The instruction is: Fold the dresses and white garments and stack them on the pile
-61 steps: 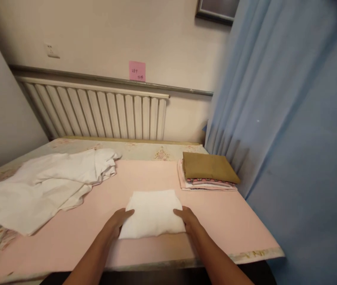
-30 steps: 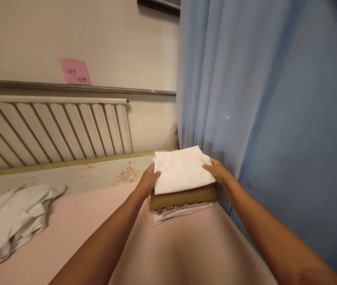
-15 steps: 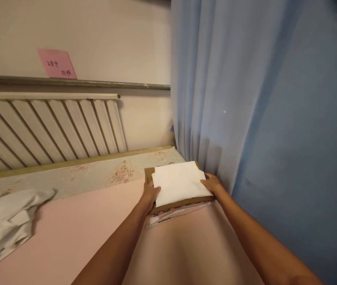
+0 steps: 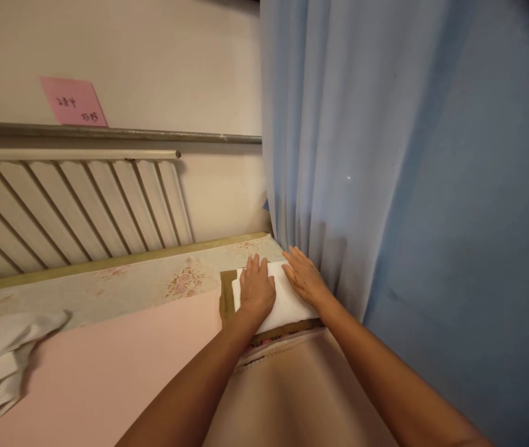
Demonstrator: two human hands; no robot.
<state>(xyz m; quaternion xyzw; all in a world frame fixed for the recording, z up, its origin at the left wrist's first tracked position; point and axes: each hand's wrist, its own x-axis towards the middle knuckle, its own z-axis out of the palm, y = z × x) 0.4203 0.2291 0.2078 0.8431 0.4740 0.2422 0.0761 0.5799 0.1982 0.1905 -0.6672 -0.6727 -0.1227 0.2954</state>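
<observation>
A folded white cloth [image 4: 287,304] lies on top of a stack of folded fabrics at the bed's far right corner. Directly beneath it is an olive-brown folded cloth [image 4: 228,298], and a dark patterned layer and pale layers show at the stack's near edge. My left hand [image 4: 257,287] rests flat on the left part of the white cloth, fingers stretched out. On the cloth's right side lies my right hand [image 4: 304,276], open, its fingers pointing toward the far edge. Neither hand grips anything.
A crumpled white cloth [image 4: 8,354] lies at the left on the pink sheet [image 4: 120,366]. Floral fabric [image 4: 190,279] runs along the back edge. Behind stand a radiator [image 4: 73,208] and a pipe [image 4: 153,133] with a pink paper [image 4: 73,102]. A blue curtain [image 4: 352,136] hangs close on the right.
Both hands have let go of the white cloth's side edges and moved inward onto its top, fingers now extended. The view has shifted slightly to the right.
</observation>
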